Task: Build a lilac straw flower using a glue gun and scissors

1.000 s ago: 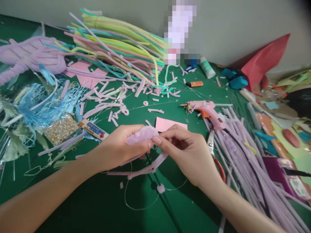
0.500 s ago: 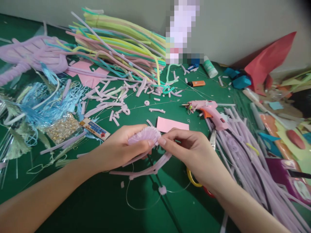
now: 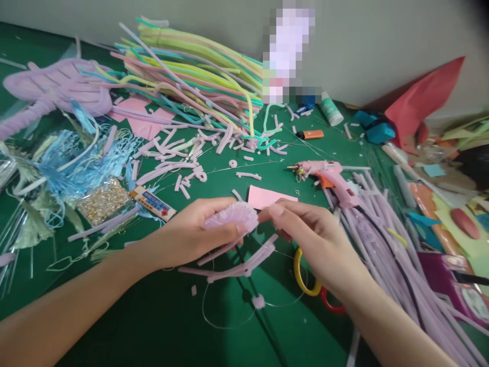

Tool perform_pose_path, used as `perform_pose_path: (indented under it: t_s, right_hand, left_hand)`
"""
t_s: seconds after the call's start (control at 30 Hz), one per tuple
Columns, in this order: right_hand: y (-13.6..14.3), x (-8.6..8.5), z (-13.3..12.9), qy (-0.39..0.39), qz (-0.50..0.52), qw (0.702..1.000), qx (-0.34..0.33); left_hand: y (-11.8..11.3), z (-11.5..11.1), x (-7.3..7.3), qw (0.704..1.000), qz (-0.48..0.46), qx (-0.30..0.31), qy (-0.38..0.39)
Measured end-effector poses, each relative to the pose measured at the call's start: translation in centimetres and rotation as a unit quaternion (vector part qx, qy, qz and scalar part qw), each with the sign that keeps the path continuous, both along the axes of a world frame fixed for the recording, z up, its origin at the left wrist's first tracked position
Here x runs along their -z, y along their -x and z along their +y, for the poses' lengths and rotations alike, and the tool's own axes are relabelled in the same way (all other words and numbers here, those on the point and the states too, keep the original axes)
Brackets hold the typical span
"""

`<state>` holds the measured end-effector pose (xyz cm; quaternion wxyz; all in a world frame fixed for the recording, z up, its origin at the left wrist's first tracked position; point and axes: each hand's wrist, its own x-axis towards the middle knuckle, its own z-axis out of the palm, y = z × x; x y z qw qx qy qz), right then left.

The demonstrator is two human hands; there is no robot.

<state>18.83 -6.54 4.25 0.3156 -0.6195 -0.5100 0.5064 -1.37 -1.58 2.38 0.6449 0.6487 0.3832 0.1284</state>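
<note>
My left hand (image 3: 194, 224) is closed round a ridged, fuzzy lilac piece (image 3: 231, 216) that looks made of pipe cleaner, thumb lying across its near side. Just right of the piece, my right hand (image 3: 309, 239) has its thumb and forefinger pressed together; whatever sits between them is too small to make out. Below both hands is a curved strip of lilac pipe cleaners (image 3: 242, 267). A clear thread (image 3: 225, 328) loops from it to a small lilac tuft (image 3: 259, 302). Scissors (image 3: 308, 278) with yellow and red handles lie partly under my right hand.
A pink glue gun (image 3: 332, 176) rests at the right beside long lilac pipe cleaners (image 3: 374, 239). Ahead are cut pieces, a pink card (image 3: 269, 196), an orange lighter (image 3: 311, 134) and bundled coloured pipe cleaners (image 3: 198, 66). Blue tassels (image 3: 76, 158) and a bag of beads (image 3: 103, 201) lie left.
My right fingertips have moved slightly away from the lilac piece, to the right and up. More of the scissors' handles shows. The left hand keeps its grip on the piece.
</note>
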Motion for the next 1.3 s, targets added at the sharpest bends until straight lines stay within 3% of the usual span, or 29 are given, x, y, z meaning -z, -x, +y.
perform_pose_path:
  t_s: [0.3,0.63,0.83,0.97,1.2,1.3]
  right_hand:
    - [0.2,0.3,0.4,0.022,0.045,0.998,-0.023]
    - [0.4,0.6,-0.2,0.011,0.041,0.999,-0.026]
    - [0.6,0.4,-0.2,-0.01,-0.011,1.0,-0.02]
    - [0.6,0.3,-0.5,-0.004,-0.014,1.0,-0.018]
    - [0.9,0.8,-0.7,0.071,0.062,0.996,-0.003]
    - [1.1,0.9,-0.6,0.083,0.094,0.992,-0.003]
  left_hand:
    - [-0.2,0.0,0.6,0.999,-0.025,-0.013,-0.027]
    - [-0.6,-0.6,0.2,0.997,-0.054,-0.054,-0.005]
    - [-0.3,-0.2,0.3,0.999,-0.052,-0.011,0.012]
    - [-0.3,-0.2,0.2,0.998,-0.053,-0.017,0.006]
    - [-1.0,-1.0,0.1,0.992,-0.073,-0.097,0.023]
    - [-1.0,-1.0,0.1,0.992,-0.067,-0.1,0.024]
